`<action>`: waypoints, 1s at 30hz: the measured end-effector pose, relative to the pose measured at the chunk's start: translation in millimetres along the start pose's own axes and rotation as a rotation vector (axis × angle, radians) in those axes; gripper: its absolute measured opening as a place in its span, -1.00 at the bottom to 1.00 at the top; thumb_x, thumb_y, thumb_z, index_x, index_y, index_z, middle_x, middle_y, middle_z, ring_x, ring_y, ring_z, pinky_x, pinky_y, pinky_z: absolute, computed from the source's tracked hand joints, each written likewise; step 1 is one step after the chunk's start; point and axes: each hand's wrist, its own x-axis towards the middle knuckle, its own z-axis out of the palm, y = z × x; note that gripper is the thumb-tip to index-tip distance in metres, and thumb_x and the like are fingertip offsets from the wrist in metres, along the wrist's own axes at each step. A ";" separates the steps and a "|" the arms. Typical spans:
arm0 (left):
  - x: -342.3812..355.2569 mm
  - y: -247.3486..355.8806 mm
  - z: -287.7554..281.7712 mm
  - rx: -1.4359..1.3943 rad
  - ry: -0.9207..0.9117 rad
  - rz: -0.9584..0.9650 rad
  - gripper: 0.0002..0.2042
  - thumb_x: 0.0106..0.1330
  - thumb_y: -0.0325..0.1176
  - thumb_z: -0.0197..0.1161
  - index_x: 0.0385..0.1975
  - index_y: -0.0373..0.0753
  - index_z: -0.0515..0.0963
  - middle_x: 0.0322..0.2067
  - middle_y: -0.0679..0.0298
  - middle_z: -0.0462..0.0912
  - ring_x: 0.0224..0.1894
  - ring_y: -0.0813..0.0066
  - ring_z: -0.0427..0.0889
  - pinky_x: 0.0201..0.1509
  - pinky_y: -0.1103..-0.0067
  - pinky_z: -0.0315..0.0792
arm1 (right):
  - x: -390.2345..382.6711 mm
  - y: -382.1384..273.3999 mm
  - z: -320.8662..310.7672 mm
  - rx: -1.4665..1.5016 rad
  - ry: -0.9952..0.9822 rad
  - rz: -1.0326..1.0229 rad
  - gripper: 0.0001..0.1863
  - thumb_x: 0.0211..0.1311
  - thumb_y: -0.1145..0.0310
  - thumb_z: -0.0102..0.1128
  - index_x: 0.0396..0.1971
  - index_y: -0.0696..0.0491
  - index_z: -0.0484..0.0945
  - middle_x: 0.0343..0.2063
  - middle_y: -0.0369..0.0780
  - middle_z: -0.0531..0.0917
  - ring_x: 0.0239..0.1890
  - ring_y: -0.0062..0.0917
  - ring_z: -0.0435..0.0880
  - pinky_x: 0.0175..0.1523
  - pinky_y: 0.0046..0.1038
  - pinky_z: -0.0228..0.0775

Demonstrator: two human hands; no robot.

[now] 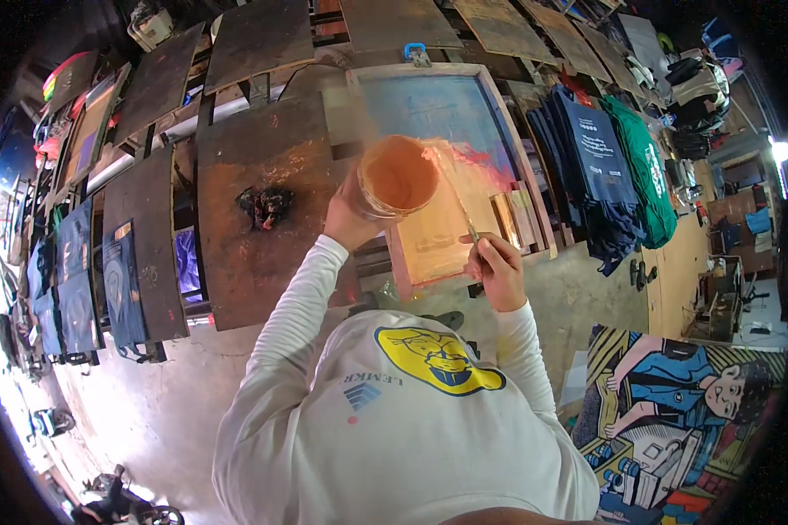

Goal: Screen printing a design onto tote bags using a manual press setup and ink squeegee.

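My left hand (352,217) is wrapped round a round tub (378,199) coated inside with orange ink, tilted so its mouth faces up toward me. A thin, ink-smeared stick or spatula (460,194) is gripped near its lower end by my right hand (499,269); its upper part runs up toward the tub's right rim. Below both hands lies a wood-framed printing screen (518,166), blue toward the far end and smeared orange nearer me. A wooden-handled block, perhaps a squeegee (510,219), rests inside the frame's right side, close to my right hand.
A crumpled dark rag (264,208) sits on a stained board (228,262) to the left. A blue-handled clamp (417,54) is at the screen's far edge. Stacked navy cloth items (591,153) and green ones (639,175) stand right. More boards (258,44) line the back. A painted panel (674,420) is lower right.
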 end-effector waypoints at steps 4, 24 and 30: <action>1.6 0.1 2.6 -0.045 -0.025 0.021 0.20 -0.15 -0.28 0.78 0.52 -0.32 0.09 0.35 0.12 0.47 0.35 0.36 0.51 0.41 0.41 0.45 | 0.3 -8.7 4.7 0.024 -0.024 -0.009 -0.63 0.60 0.29 0.01 -0.02 0.34 0.60 -0.57 -0.33 0.46 -0.58 -0.66 0.34 -0.38 -0.51 0.25; -16.8 37.5 48.5 -0.159 -0.068 -0.019 0.12 -0.13 -0.39 0.76 0.48 -0.30 0.14 0.32 0.17 0.48 0.30 0.39 0.54 0.39 0.41 0.49 | -21.0 -15.9 -39.7 -0.004 -0.034 -0.140 -0.76 0.50 0.47 0.16 0.04 0.28 0.57 -0.48 -0.37 0.50 -0.51 -0.74 0.39 -0.39 -0.61 0.27; -29.2 55.2 76.0 -0.178 -0.059 0.016 0.10 -0.10 -0.41 0.75 0.47 -0.33 0.14 0.33 0.15 0.46 0.32 0.35 0.53 0.39 0.39 0.50 | -24.9 -19.9 -74.6 0.029 -0.021 -0.149 -0.77 0.49 0.49 0.16 0.03 0.27 0.56 -0.46 -0.36 0.52 -0.51 -0.74 0.42 -0.40 -0.62 0.29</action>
